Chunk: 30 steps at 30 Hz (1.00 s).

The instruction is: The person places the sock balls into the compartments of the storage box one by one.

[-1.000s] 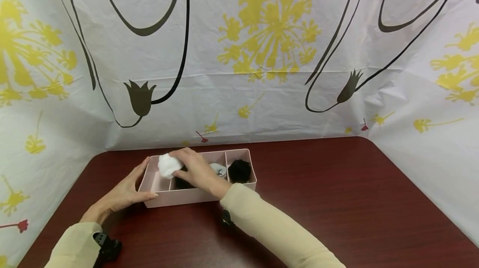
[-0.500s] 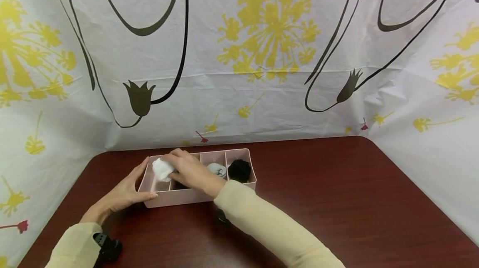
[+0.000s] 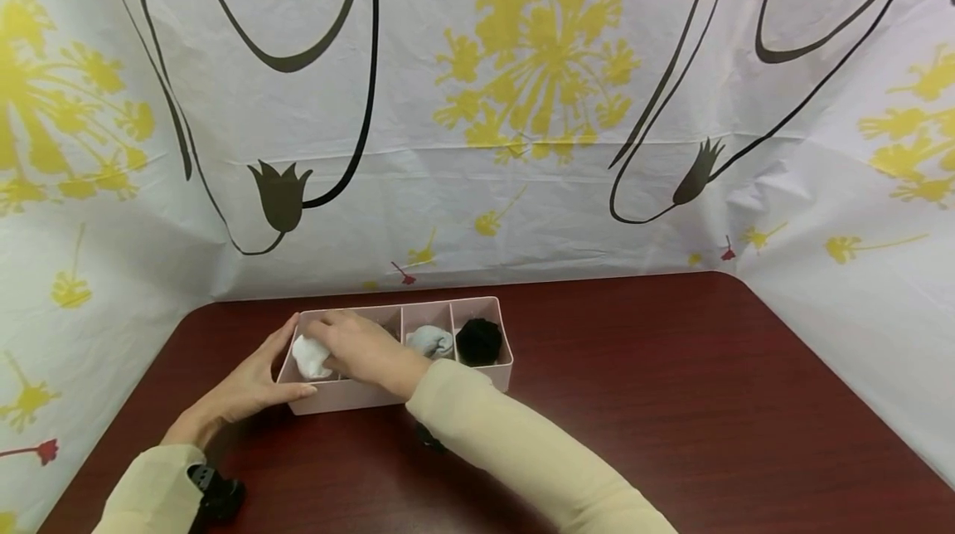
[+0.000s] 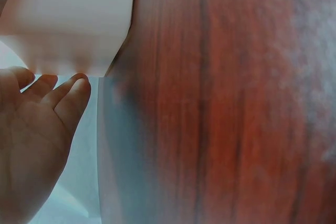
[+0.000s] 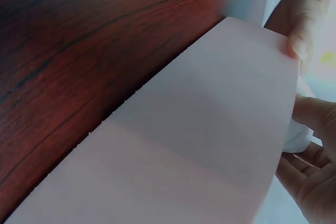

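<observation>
A pale pink divided box (image 3: pixel 358 397) stands toward the back left of the table. My left hand (image 3: pixel 242 389) grips its left end, thumb on the front wall and fingers along the end wall (image 4: pixel 68 51). Inside the leftmost compartment is a white bundle that looks like a rolled sock (image 3: pixel 308 356), pinched by my right hand (image 3: pixel 366 349). In the right wrist view the white sock (image 5: pixel 299 136) shows between thumb and fingers beyond the front wall. My right hand covers most of the second compartment, so its contents are mostly hidden.
A grey rolled sock (image 3: pixel 430 342) lies in the third compartment, and a black rolled sock (image 3: pixel 479 342) in the rightmost. The dark red wooden table (image 3: pixel 671 401) extends right and forward of the box. A patterned white sheet (image 3: pixel 448 211) hangs behind.
My right hand has moved left and down, bringing the white sock from above the divider into the leftmost compartment. More of the grey sock now shows. My left hand has stayed put.
</observation>
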{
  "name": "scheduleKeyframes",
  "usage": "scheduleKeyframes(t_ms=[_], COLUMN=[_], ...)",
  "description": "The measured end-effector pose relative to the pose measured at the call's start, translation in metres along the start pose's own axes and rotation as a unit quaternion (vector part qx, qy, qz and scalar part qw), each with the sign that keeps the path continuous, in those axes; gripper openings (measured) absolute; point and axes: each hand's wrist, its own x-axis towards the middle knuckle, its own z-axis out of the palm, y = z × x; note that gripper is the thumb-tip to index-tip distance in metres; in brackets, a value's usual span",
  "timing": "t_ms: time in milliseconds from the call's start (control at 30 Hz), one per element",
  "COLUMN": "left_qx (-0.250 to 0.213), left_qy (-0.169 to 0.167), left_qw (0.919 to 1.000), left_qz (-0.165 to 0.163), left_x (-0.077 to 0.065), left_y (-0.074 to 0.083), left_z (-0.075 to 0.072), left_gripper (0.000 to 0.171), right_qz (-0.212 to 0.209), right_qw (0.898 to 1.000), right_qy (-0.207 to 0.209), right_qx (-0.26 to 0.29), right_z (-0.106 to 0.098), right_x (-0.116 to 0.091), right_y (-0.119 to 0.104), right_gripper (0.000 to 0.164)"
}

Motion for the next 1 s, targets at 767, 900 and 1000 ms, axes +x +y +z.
scheduleKeyframes(t_ms=[767, 900, 1000], left_qx=[-0.001, 0.001, 0.006], left_qy=[-0.004, -0.002, -0.001], left_qw=[1.0000, 1.0000, 1.0000], left_qz=[-0.003, -0.004, -0.006], left_x=[0.000, 0.000, -0.001], left_y=[0.002, 0.002, 0.001], left_z=[0.001, 0.001, 0.000], left_gripper=[0.109, 0.109, 0.109], right_qz=[0.064, 0.071, 0.070], right_qw=[0.990, 0.989, 0.987], right_qy=[-0.083, -0.094, -0.105], right_qx=[-0.091, -0.094, -0.095], right_z=[0.011, 0.011, 0.012], right_x=[0.014, 0.015, 0.015], right_y=[-0.013, -0.013, -0.013], right_gripper=[0.019, 0.018, 0.020])
